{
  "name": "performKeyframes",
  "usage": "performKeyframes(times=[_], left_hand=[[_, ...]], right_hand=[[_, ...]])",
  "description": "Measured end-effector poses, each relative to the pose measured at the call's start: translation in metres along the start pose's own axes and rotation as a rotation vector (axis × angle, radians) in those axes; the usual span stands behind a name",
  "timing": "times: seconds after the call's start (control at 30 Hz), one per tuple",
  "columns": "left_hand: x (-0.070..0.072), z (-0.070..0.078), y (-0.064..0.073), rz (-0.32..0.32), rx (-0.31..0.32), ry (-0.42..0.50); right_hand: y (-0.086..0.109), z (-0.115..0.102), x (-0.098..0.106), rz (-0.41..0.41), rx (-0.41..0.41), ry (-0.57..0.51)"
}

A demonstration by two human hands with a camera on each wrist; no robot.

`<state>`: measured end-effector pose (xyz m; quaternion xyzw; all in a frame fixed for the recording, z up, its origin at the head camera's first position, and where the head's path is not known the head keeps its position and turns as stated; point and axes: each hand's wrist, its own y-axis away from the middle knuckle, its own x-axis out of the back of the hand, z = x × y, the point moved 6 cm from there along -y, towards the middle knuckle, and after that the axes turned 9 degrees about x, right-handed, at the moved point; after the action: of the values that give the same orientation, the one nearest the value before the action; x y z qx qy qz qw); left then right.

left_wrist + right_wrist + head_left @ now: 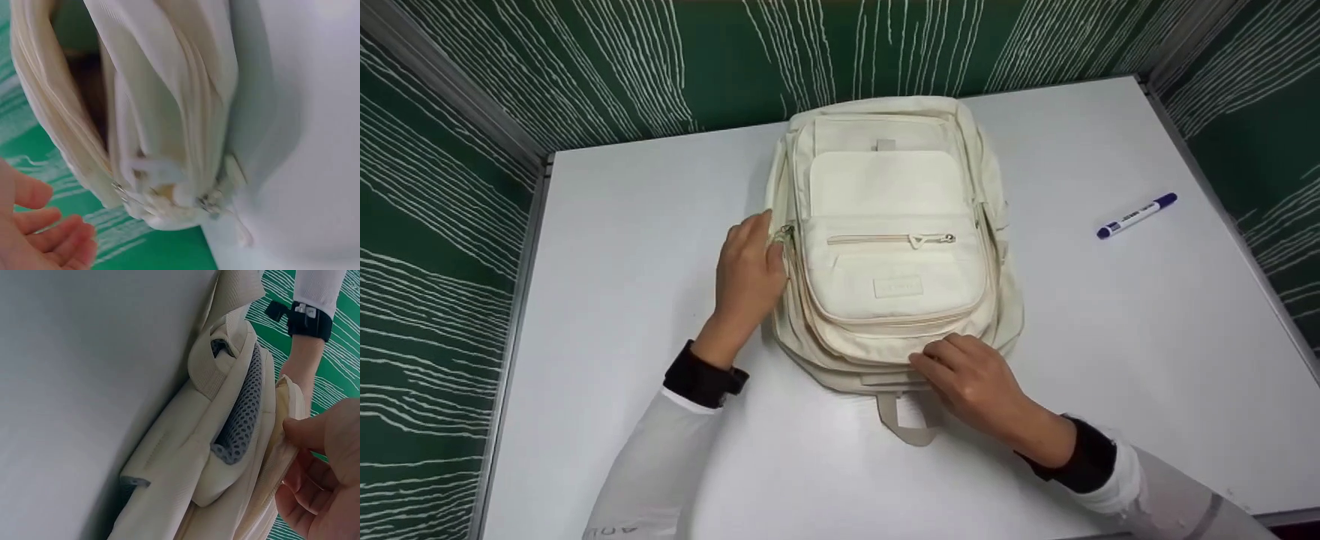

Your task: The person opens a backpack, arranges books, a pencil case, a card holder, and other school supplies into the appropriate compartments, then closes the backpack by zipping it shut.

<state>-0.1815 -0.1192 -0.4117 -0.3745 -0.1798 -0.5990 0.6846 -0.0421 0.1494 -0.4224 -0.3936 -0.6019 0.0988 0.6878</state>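
Note:
A cream backpack (885, 187) lies on the white table with its front face up and its top loop (913, 435) toward me. At its left side is my left hand (748, 270), near a metal zipper pull (785, 231). The left wrist view shows that hand's fingers (56, 239) loosely bent and apart from the fabric. A compartment opening (84, 95) gapes there, dark inside. My right hand (975, 386) pinches the fabric edge (289, 402) of a compartment near the top, thumb on one side and fingers on the other.
A white marker with purple ends (1137, 216) lies to the right of the backpack on the table (630, 225). Green panels with white streaks (720, 67) stand along the back and both sides. Grey mesh padding (242, 416) shows on the backpack's underside.

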Motion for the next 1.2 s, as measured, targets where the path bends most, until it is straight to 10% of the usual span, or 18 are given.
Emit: performKeyframes(times=[0.3, 0.67, 1.2], left_hand=[[-0.025, -0.027, -0.022, -0.23, 0.084, -0.237], [-0.02, -0.03, -0.025, -0.153, 0.049, -0.183], [-0.014, -0.006, 0.016, -0.035, -0.022, -0.194]], right_hand=[[-0.001, -0.002, -0.002, 0.004, 0.009, 0.023], [0.001, -0.002, -0.004, -0.008, -0.02, -0.003], [0.005, 0.01, -0.006, -0.025, -0.056, -0.029]])
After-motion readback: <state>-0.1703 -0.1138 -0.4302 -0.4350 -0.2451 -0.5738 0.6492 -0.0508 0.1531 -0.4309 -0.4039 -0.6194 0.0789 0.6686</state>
